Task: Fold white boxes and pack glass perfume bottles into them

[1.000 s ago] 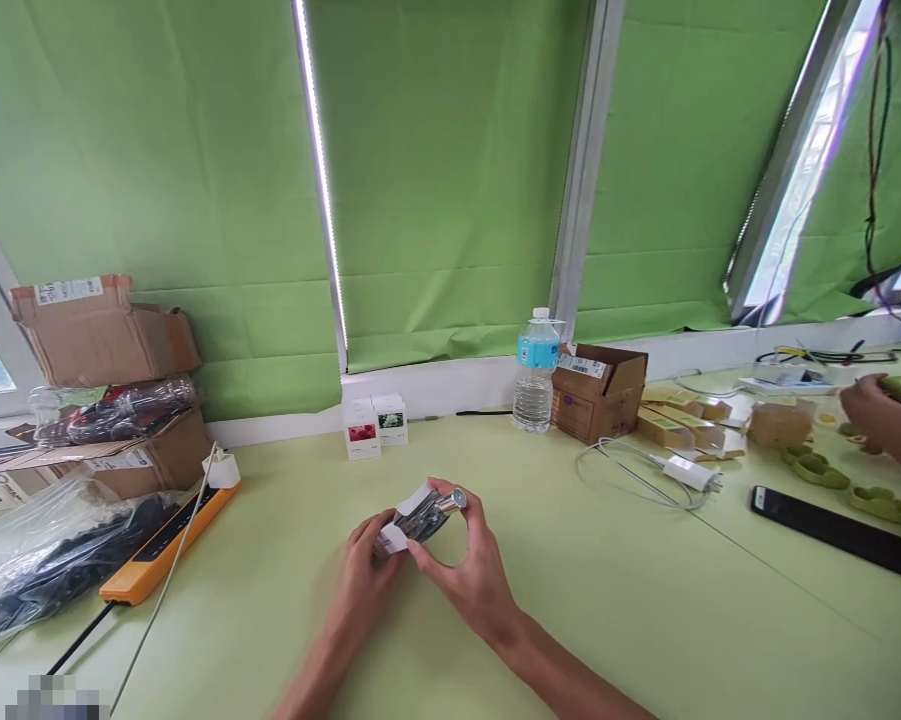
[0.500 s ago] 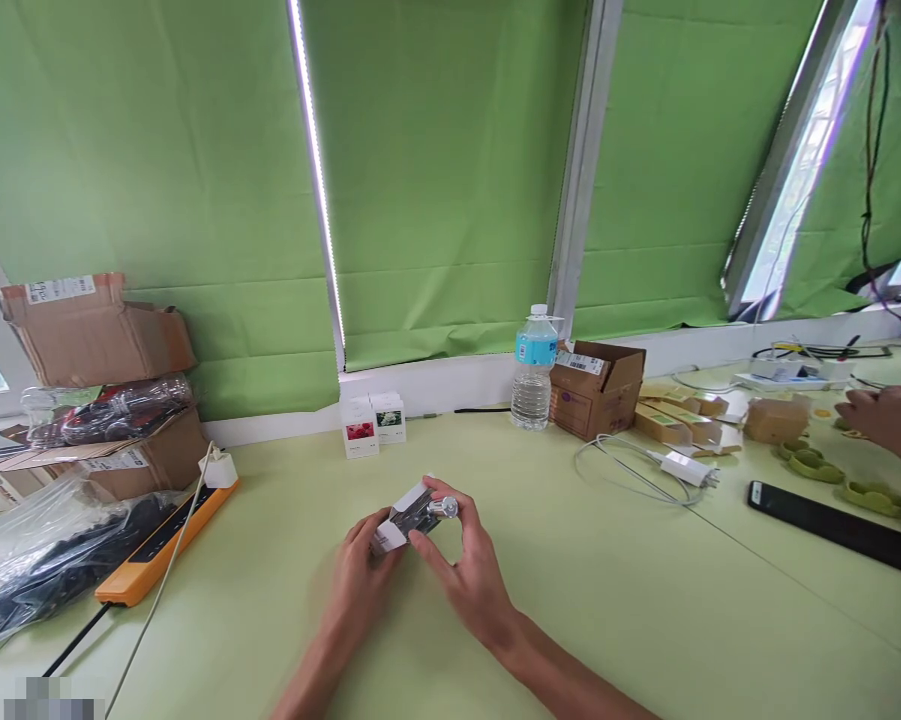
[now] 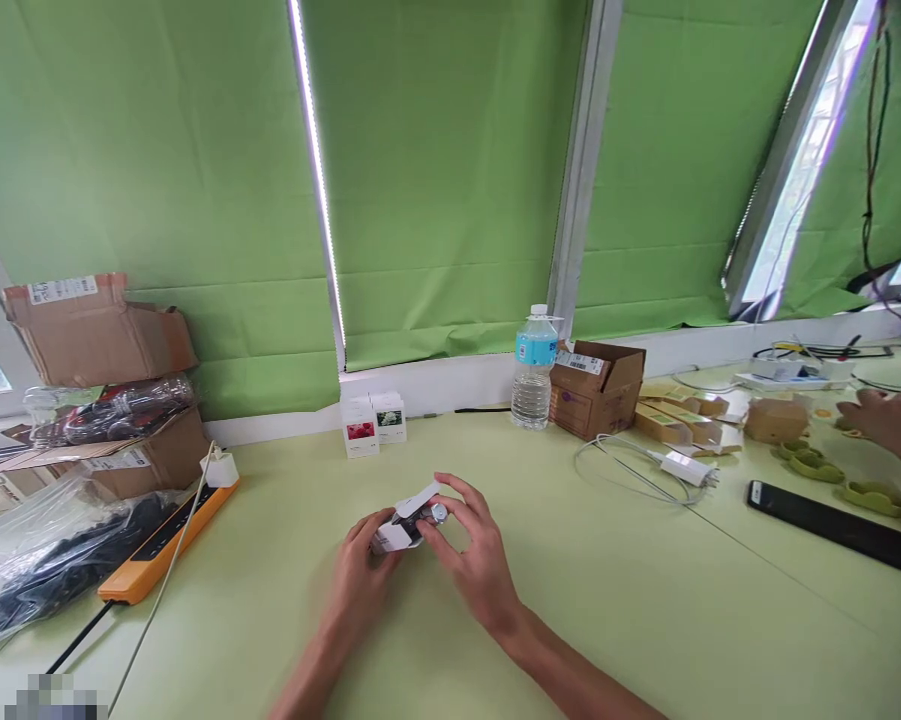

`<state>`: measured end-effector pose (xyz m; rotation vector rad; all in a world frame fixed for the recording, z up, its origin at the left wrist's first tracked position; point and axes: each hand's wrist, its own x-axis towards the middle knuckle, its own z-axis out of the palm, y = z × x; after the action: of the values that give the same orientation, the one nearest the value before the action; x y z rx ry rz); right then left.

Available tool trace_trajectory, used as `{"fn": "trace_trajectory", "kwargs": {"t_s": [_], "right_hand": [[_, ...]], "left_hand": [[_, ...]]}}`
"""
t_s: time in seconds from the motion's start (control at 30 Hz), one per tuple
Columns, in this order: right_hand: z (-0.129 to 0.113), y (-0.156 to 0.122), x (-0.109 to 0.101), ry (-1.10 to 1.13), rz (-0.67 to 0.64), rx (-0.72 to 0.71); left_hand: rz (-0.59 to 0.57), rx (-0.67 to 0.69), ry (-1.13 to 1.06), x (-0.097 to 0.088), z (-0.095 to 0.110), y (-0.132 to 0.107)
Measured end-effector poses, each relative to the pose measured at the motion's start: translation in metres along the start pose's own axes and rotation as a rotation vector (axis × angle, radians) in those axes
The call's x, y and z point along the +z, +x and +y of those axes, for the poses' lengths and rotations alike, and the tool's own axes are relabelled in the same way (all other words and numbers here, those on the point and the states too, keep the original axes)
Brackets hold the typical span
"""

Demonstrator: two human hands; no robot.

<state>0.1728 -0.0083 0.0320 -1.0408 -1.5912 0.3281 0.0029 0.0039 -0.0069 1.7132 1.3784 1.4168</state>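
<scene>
In the head view, my left hand point(image 3: 361, 562) is closed around a small white carton point(image 3: 391, 539) held over the table, its end flap raised. A small bottle with a shiny silver cap point(image 3: 439, 513) sits partly in the carton's open end, cap pointing right. My right hand point(image 3: 480, 555) pinches this bottle near the cap, with the thumb below and the index finger close to the raised flap. The bottle's body is mostly hidden by the carton and fingers. Beyond my hands stand small white boxes with a red picture point(image 3: 361, 432) and a green-and-white picture point(image 3: 391, 419).
An orange power strip point(image 3: 146, 570), bagged items point(image 3: 52, 560) and stacked cardboard boxes point(image 3: 97, 340) are left. A water bottle point(image 3: 532, 375), open carton point(image 3: 600, 390), white charger point(image 3: 686, 467) and black phone point(image 3: 840, 525) are right. Another person's hand point(image 3: 889, 425) is far right.
The bottle's cap has moved slightly left and down, closer to the carton. The carton's flap now stands out more, and my right hand's fingers have shifted around the bottle.
</scene>
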Motion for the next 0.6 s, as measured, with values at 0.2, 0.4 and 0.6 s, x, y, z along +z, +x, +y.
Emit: {"fn": "trace_trajectory", "kwargs": {"t_s": [0.2, 0.4, 0.6], "right_hand": [[-0.001, 0.003, -0.002, -0.057, -0.040, -0.020], [0.002, 0.003, -0.002, -0.063, -0.090, -0.034], [0.006, 0.002, -0.001, -0.072, -0.198, -0.008]], "left_hand": [[-0.130, 0.007, -0.013, -0.002, -0.012, 0.002], [-0.155, 0.031, -0.007, -0.003, -0.012, 0.005], [-0.166, 0.044, 0.003, -0.004, -0.010, 0.004]]}}
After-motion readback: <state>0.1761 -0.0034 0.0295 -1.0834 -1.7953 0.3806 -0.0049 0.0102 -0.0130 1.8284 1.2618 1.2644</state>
